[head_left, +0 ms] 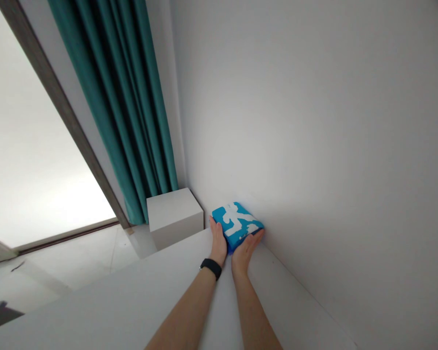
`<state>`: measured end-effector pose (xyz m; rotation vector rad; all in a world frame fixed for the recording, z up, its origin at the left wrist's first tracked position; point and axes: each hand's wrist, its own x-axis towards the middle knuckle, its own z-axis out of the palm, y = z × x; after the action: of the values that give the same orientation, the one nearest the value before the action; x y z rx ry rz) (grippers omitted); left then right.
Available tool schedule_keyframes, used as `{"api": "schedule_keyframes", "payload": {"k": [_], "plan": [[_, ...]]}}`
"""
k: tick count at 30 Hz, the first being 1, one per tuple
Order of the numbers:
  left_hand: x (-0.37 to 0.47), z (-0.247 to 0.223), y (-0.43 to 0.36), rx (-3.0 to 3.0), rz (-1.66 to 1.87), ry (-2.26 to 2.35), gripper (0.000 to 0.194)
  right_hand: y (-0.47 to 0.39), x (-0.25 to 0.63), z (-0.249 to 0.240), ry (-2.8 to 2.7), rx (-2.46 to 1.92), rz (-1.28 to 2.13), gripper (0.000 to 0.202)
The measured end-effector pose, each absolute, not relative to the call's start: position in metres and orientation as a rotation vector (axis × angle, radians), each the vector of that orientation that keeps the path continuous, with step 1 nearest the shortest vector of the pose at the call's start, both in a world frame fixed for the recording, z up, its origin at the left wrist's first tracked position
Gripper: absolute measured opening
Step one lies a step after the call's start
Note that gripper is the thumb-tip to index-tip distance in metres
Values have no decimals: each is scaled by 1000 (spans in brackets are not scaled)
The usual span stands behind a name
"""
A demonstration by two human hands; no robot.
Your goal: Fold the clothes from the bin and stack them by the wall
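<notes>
A blue box-shaped pack with white markings (238,222) is at the far corner of a white tabletop (160,287), close to the wall. My left hand (219,242) lies along its left side, a black band on the wrist. Against the near right side is my right hand (246,250), its fingers reaching along the lower edge. Between them the two hands clasp the pack. Its underside is hidden, so I cannot tell whether it rests on the surface.
A white cabinet (175,214) stands beyond the table's left edge, in front of a green curtain (131,97). The plain wall (314,121) runs along the right. Further left are a bright window (40,146) and pale floor tiles (76,257).
</notes>
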<state>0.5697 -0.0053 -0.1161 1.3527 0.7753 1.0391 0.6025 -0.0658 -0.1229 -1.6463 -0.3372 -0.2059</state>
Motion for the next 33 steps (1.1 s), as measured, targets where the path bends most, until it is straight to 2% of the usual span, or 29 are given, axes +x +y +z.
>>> {"api": "schedule_keyframes", "payload": {"k": [6,13,17,23,33], "plan": [[545,-117,-7,1562,1125,743,66,-96,606,-126,-451,-1642,-282,63],[524,-101,-41,2056,1085,643,60,-125,627,-96,-1254,-1867,-549,47],[517,-100,-49,2355,1048,490,53,-140,644,-100,-1463,-1902,-597,46],[511,-104,-51,2501,1030,441,57,-148,653,-110,-1536,-1912,-643,48],[504,-105,-53,2523,999,421,66,-142,667,-108,-1306,-1972,-587,52]]}}
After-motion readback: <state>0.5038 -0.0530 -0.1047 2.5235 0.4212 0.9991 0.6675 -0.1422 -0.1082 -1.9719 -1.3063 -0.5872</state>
